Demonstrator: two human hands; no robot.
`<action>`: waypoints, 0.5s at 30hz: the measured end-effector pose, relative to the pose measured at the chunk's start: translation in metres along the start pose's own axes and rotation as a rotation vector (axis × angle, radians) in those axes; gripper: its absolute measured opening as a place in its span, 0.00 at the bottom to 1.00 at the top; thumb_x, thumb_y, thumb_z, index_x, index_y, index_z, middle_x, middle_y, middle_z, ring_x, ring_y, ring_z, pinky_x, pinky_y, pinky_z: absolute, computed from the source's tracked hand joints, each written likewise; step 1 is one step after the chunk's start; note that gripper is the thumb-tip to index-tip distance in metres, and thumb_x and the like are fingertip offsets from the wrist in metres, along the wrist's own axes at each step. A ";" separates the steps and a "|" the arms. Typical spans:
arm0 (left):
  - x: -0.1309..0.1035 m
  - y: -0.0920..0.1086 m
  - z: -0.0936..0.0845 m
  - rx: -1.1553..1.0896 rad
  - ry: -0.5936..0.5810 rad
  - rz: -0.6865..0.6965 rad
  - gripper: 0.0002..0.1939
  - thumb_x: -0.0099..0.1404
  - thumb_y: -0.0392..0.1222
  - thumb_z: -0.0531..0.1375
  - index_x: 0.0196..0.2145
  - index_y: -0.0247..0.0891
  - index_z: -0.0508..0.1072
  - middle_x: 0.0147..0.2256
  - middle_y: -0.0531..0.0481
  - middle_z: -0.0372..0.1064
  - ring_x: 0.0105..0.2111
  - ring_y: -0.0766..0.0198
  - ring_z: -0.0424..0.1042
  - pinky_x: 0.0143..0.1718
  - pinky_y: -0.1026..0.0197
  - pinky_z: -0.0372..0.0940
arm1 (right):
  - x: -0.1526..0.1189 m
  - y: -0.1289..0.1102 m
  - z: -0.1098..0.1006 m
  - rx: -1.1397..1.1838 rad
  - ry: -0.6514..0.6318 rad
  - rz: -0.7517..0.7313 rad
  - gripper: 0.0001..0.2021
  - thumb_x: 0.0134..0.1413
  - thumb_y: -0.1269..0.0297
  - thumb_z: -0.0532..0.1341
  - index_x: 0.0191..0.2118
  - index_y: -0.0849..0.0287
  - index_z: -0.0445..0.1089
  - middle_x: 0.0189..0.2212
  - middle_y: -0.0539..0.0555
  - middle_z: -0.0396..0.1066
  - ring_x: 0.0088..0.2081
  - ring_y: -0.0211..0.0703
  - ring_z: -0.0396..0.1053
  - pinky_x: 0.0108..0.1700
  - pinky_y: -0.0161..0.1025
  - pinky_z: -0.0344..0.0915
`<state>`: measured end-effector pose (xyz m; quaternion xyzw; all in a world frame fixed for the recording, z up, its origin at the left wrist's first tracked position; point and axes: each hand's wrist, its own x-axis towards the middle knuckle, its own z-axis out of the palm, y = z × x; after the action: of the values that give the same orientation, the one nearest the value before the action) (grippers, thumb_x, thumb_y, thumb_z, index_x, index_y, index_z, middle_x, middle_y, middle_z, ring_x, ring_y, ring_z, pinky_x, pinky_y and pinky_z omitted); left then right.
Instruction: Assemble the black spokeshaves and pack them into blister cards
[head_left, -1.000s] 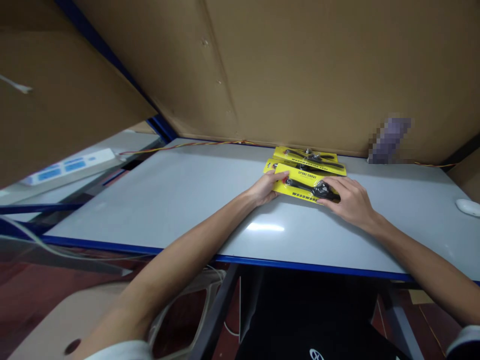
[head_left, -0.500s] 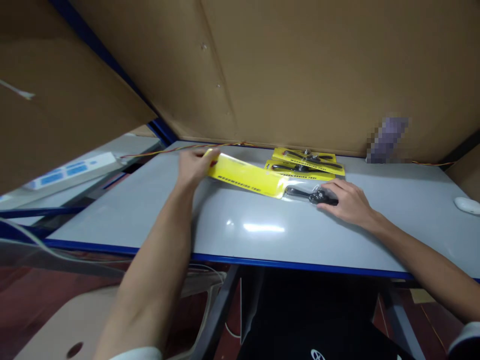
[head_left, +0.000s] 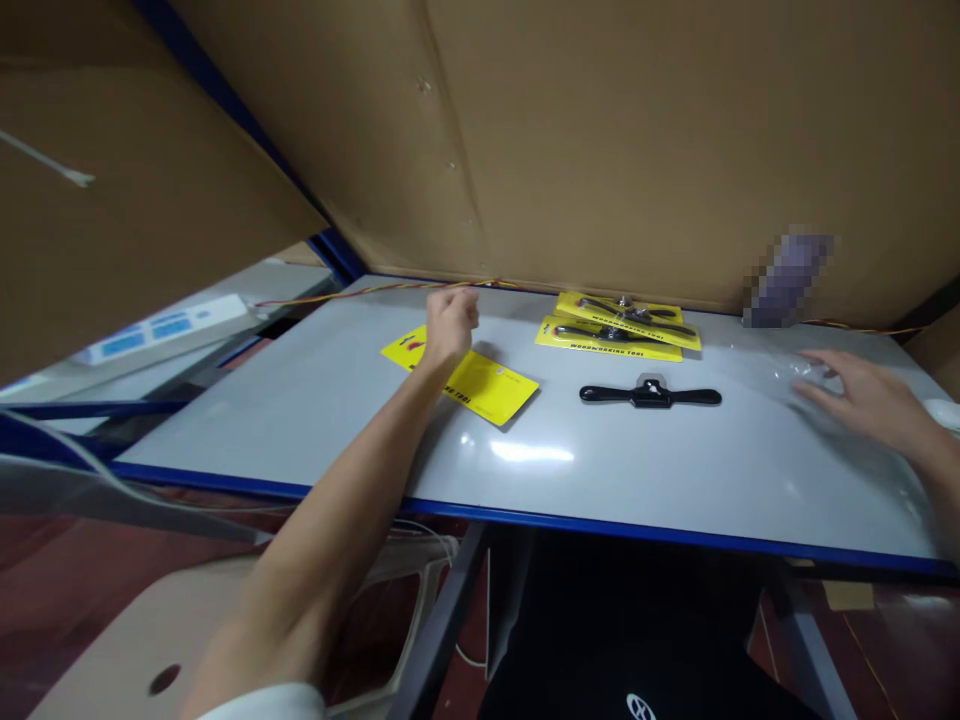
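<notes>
A black spokeshave [head_left: 651,396] lies unwrapped on the grey table, its two handles pointing left and right. My left hand [head_left: 450,318] is curled into a fist over a yellow printed card [head_left: 491,385], hiding part of the card's middle; nothing shows in the fingers. To the right of the spokeshave, my right hand [head_left: 855,392] pinches a clear plastic sleeve [head_left: 787,368], whose outline is faint and blurred. Two packed spokeshaves on yellow cards [head_left: 615,350] overlap near the back, beyond the loose one.
A cardboard wall [head_left: 585,150] closes off the back. Thin red and yellow wires [head_left: 375,291] run along the rear edge. A pixelated purple object [head_left: 787,280] stands at the back right, a white object [head_left: 943,412] at the right edge. A power strip [head_left: 169,328] lies left.
The spokeshave has come out of its sleeve and rests on the table. My right hand has moved right with the plastic. The yellow card now lies on the table beneath my left hand.
</notes>
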<state>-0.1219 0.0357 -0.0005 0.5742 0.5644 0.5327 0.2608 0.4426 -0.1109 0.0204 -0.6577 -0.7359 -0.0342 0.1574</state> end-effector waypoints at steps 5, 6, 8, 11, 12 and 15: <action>-0.015 0.028 0.029 -0.438 -0.141 -0.025 0.24 0.55 0.49 0.60 0.20 0.44 0.43 0.20 0.62 0.36 0.19 0.73 0.38 0.21 0.65 0.45 | 0.002 -0.011 0.011 -0.001 0.089 -0.067 0.28 0.66 0.41 0.58 0.64 0.47 0.73 0.61 0.69 0.74 0.59 0.76 0.74 0.56 0.68 0.69; -0.018 0.033 0.037 -0.477 -0.184 -0.014 0.25 0.55 0.49 0.60 0.20 0.44 0.44 0.20 0.62 0.35 0.19 0.73 0.38 0.21 0.66 0.44 | 0.011 -0.027 0.012 0.022 0.094 -0.097 0.27 0.68 0.42 0.55 0.66 0.44 0.71 0.62 0.68 0.73 0.61 0.74 0.72 0.59 0.69 0.68; -0.022 0.042 0.053 -0.456 -0.270 0.042 0.23 0.54 0.48 0.59 0.20 0.44 0.44 0.20 0.61 0.35 0.19 0.72 0.39 0.22 0.65 0.43 | 0.035 -0.068 0.016 0.076 0.048 -0.179 0.27 0.68 0.44 0.54 0.67 0.46 0.71 0.62 0.66 0.73 0.61 0.71 0.72 0.62 0.66 0.68; -0.028 0.048 0.071 -0.257 -0.353 0.167 0.19 0.58 0.46 0.55 0.19 0.44 0.47 0.20 0.58 0.39 0.23 0.68 0.43 0.25 0.63 0.45 | 0.088 -0.134 0.029 0.094 -0.109 -0.285 0.29 0.70 0.45 0.53 0.69 0.52 0.69 0.64 0.65 0.72 0.65 0.67 0.70 0.66 0.63 0.66; -0.030 0.047 0.074 -0.170 -0.378 0.196 0.18 0.60 0.45 0.54 0.19 0.43 0.47 0.20 0.57 0.40 0.24 0.67 0.44 0.27 0.61 0.46 | 0.107 -0.153 0.036 0.078 -0.150 -0.276 0.31 0.70 0.45 0.54 0.70 0.55 0.68 0.66 0.67 0.71 0.66 0.67 0.69 0.66 0.63 0.66; -0.034 0.040 0.070 0.112 -0.464 0.256 0.18 0.63 0.43 0.51 0.19 0.43 0.48 0.22 0.55 0.40 0.26 0.65 0.44 0.29 0.58 0.43 | 0.153 -0.191 0.059 0.000 -0.243 -0.119 0.35 0.67 0.38 0.58 0.67 0.59 0.72 0.61 0.71 0.75 0.61 0.72 0.73 0.59 0.64 0.69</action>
<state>-0.0365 0.0166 0.0039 0.7612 0.4410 0.3833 0.2814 0.2314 0.0254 0.0368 -0.6124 -0.7871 0.0362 0.0648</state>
